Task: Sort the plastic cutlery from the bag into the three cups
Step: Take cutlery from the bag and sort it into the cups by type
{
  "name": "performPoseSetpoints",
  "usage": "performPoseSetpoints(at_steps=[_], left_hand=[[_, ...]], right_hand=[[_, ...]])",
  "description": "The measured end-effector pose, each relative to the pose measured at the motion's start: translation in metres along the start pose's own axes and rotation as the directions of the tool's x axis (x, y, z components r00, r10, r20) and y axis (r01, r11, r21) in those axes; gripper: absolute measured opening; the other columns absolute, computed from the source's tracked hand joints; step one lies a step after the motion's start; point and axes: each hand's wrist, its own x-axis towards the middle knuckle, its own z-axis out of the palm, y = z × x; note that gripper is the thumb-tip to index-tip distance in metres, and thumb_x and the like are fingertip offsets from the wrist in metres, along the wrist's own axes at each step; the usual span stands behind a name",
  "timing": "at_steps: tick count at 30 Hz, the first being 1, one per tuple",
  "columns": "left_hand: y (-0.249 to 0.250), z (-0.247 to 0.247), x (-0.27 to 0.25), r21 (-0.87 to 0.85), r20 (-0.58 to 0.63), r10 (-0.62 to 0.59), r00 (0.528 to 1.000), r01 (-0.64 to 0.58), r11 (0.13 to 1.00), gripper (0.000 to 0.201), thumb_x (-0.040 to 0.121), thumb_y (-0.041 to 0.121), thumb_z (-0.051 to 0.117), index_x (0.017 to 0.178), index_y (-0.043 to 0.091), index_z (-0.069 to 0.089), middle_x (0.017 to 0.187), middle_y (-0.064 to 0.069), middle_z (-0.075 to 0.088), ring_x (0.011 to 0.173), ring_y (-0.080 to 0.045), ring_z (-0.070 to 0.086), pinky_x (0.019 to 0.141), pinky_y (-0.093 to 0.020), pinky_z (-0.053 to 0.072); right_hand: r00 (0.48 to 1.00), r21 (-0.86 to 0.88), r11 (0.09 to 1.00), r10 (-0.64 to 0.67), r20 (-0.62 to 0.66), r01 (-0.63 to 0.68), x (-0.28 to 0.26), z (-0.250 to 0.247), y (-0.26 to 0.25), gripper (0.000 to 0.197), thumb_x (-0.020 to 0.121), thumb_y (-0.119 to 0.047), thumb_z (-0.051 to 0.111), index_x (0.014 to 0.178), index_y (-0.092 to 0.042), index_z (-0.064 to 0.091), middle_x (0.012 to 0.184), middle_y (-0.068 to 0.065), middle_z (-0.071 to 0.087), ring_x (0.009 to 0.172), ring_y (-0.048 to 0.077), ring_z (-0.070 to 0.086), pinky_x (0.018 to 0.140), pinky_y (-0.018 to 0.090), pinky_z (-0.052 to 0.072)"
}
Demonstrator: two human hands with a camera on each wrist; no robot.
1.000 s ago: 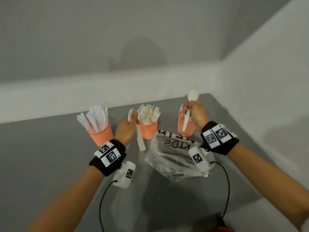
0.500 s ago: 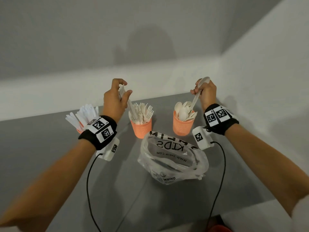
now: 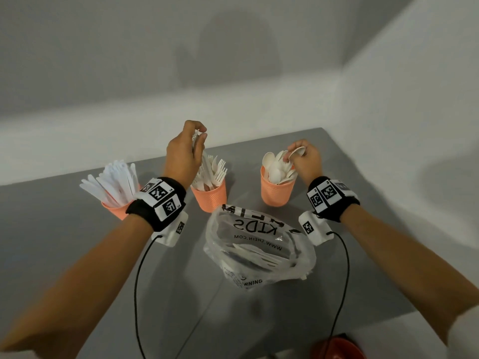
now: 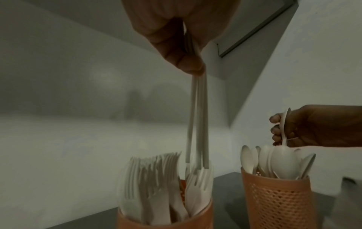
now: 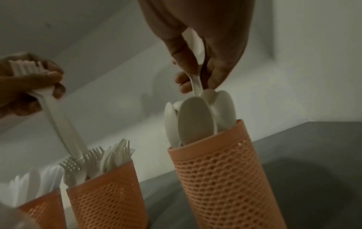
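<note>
Three orange mesh cups stand in a row on the grey table: a knife cup [image 3: 116, 207], a fork cup [image 3: 210, 198] and a spoon cup [image 3: 276, 193]. My left hand [image 3: 198, 137] pinches a few white forks [image 4: 197, 117] by their tine ends, handles hanging down into the fork cup [image 4: 164, 216]. My right hand [image 3: 298, 154] pinches a white spoon [image 5: 195, 83] by its bowl end, its handle down among the spoons in the spoon cup [image 5: 221, 173]. The clear plastic bag [image 3: 259, 250] lies in front of the cups with some white cutlery inside.
White walls close off the table's far edge and its right side. A red object [image 3: 337, 348] shows at the bottom edge. Black cables [image 3: 137, 281] hang from both wrist cameras over the near table surface.
Both hands rose from the bag with cutlery and now lower it: the left hand's forks dip into the middle cup, the right hand's spoon has sunk into the right cup.
</note>
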Motion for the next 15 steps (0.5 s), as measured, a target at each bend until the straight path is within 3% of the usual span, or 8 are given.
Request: performPoseSetpoints(at_steps=[2, 4, 6, 9, 12, 15], left_hand=[[-0.005, 0.007, -0.002, 0.033, 0.035, 0.009, 0.999, -0.011, 0.999, 0.02, 0.097, 0.015, 0.042, 0.106, 0.0, 0.051, 0.073, -0.014, 0.059, 0.051, -0.023, 0.048, 0.058, -0.033, 0.045], [-0.012, 0.013, -0.004, 0.062, 0.07, 0.011, 0.997, -0.016, 0.998, 0.02, 0.097, 0.013, 0.042, 0.105, -0.002, 0.052, 0.08, -0.019, 0.062, 0.056, -0.022, 0.048, 0.059, -0.03, 0.042], [-0.018, 0.017, -0.008, 0.086, 0.094, -0.013, 0.995, 0.005, 0.996, 0.02, 0.097, 0.012, 0.042, 0.106, -0.002, 0.052, 0.087, -0.02, 0.062, 0.064, -0.021, 0.049, 0.062, -0.028, 0.037], [-0.021, 0.02, -0.011, 0.106, 0.091, -0.034, 0.995, 0.025, 0.994, 0.021, 0.096, 0.012, 0.042, 0.108, -0.002, 0.053, 0.093, -0.02, 0.063, 0.07, -0.027, 0.055, 0.065, -0.026, 0.035], [-0.021, 0.022, -0.011, 0.128, 0.087, -0.007, 0.996, -0.004, 0.992, 0.022, 0.096, 0.01, 0.044, 0.111, -0.003, 0.053, 0.092, -0.021, 0.064, 0.069, -0.023, 0.053, 0.066, -0.024, 0.035], [-0.023, 0.024, -0.013, 0.156, 0.111, 0.016, 0.994, -0.033, 0.987, 0.024, 0.095, 0.01, 0.046, 0.114, -0.004, 0.053, 0.095, -0.022, 0.065, 0.07, -0.029, 0.058, 0.065, -0.025, 0.036]], right_hand=[[0.998, -0.092, 0.994, -0.058, 0.002, 0.058, -0.001, -0.001, 0.002, 0.038, 0.073, 0.016, 0.041, 0.075, -0.019, 0.052, 0.064, -0.006, 0.058, 0.063, -0.004, 0.057, 0.07, 0.018, 0.047], [0.994, -0.144, 0.983, -0.108, 0.029, 0.111, -0.005, -0.002, -0.001, 0.041, 0.07, 0.02, 0.037, 0.086, -0.014, 0.053, 0.069, -0.003, 0.056, 0.065, -0.005, 0.055, 0.066, 0.01, 0.044], [0.979, -0.21, 0.957, -0.186, 0.088, 0.201, -0.009, -0.004, -0.001, 0.043, 0.068, 0.019, 0.034, 0.091, -0.007, 0.059, 0.081, 0.009, 0.061, 0.076, 0.01, 0.057, 0.072, 0.016, 0.045], [0.939, -0.353, 0.879, -0.249, 0.238, 0.322, -0.012, -0.002, 0.007, 0.047, 0.07, 0.001, 0.03, 0.101, 0.002, 0.064, 0.11, 0.02, 0.06, 0.102, 0.029, 0.057, 0.093, 0.032, 0.044], [0.894, -0.513, 0.748, -0.248, 0.372, 0.421, -0.014, 0.0, 0.007, 0.058, 0.074, -0.01, 0.026, 0.123, 0.003, 0.055, 0.134, 0.021, 0.049, 0.131, 0.032, 0.039, 0.112, 0.03, 0.021], [0.866, -0.628, 0.608, -0.235, 0.442, 0.486, -0.015, 0.005, 0.003, 0.065, 0.08, -0.024, 0.019, 0.136, 0.0, 0.041, 0.146, 0.017, 0.039, 0.14, 0.029, 0.027, 0.116, 0.036, 0.008]])
